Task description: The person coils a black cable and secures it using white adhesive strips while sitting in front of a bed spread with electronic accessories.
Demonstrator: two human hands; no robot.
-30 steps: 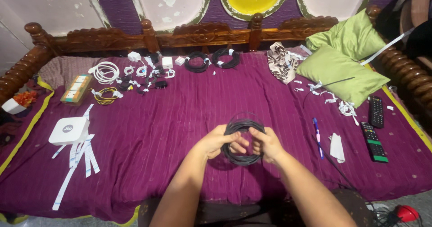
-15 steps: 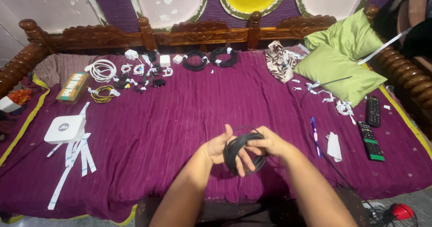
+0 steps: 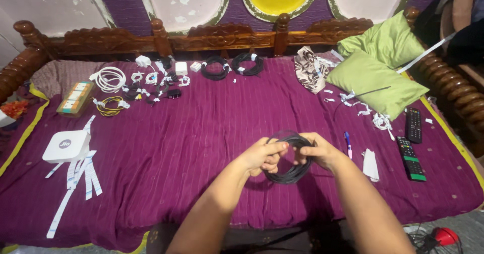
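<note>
I hold a coil of thin black cable [image 3: 292, 172] upright above the purple bedspread [image 3: 201, 133]. My left hand [image 3: 262, 155] grips the coil's left side with fingers curled through the loop. My right hand [image 3: 318, 150] pinches the upper right of the same coil. A loose black strand trails from the coil off to the right toward the bed's front edge.
Far left lie a white router box [image 3: 65, 145] and white paper strips [image 3: 75, 181]. Along the headboard sit white and black cable coils [image 3: 217, 67] and adapters. Right side has green pillows [image 3: 375, 77], two remotes [image 3: 409, 155], a pen [image 3: 348, 144] and a folded white paper [image 3: 370, 164].
Both hands and the coil shifted slightly right and up. My left fingers, spread open half a second ago, have curled back onto the coil.
</note>
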